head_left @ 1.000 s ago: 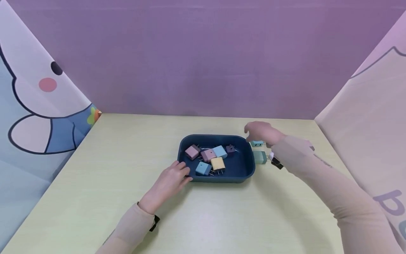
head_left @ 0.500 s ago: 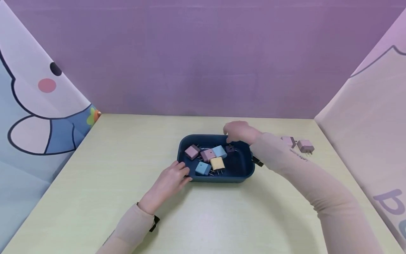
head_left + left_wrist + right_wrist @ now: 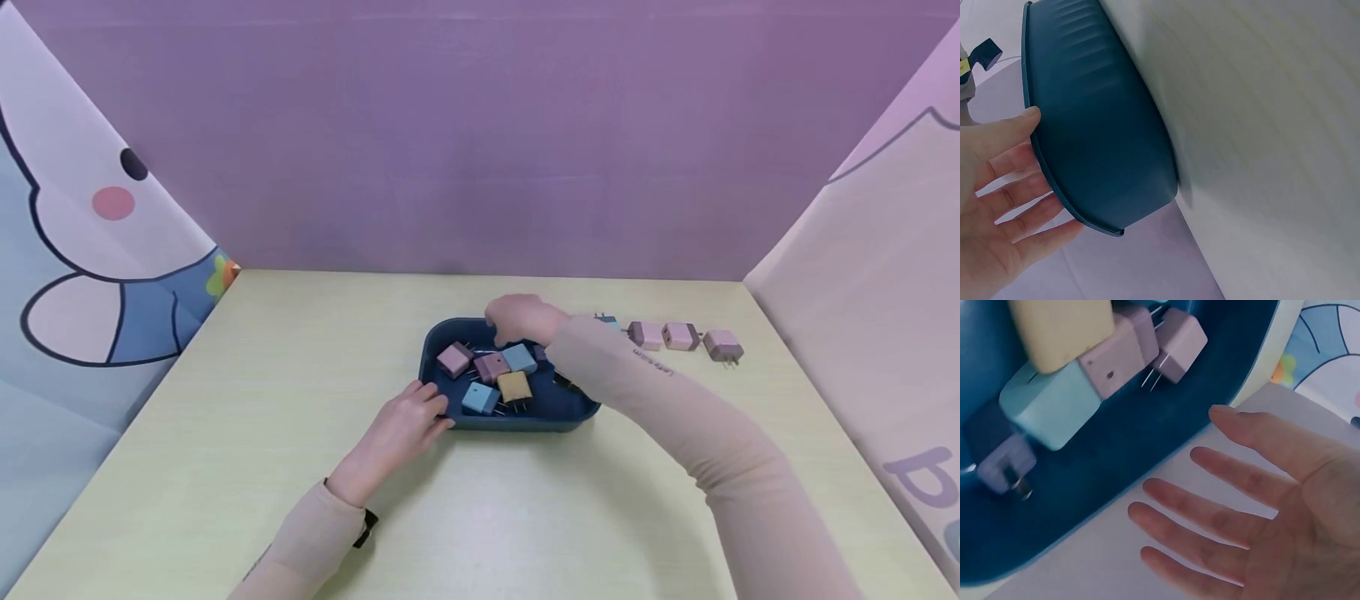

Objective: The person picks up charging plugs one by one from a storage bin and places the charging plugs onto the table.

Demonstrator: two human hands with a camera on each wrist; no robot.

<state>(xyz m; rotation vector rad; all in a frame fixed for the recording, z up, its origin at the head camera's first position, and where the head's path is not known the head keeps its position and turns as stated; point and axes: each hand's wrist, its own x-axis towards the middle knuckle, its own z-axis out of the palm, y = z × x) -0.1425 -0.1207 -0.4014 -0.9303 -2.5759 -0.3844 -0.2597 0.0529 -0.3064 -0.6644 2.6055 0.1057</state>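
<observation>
Plug adapters (image 3: 495,373) in pink, blue and yellow sit jumbled in the dark blue tray (image 3: 581,407) mid-table, the right hand (image 3: 519,318) hovering above them with fingers spread and holding nothing, the left hand (image 3: 405,425) resting flat-fingered against the tray's near-left rim.

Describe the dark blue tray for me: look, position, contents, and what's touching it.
The tray is dark blue, rectangular with rounded corners and a thin flared rim, and looks like matte plastic. It sits flat near the middle of the table. Inside lie small plug adapters: pink, mauve, two light blue, yellow and a dark one, prongs showing. The left hand rests against its near-left rim; the right hand is spread open over its far side.
</observation>
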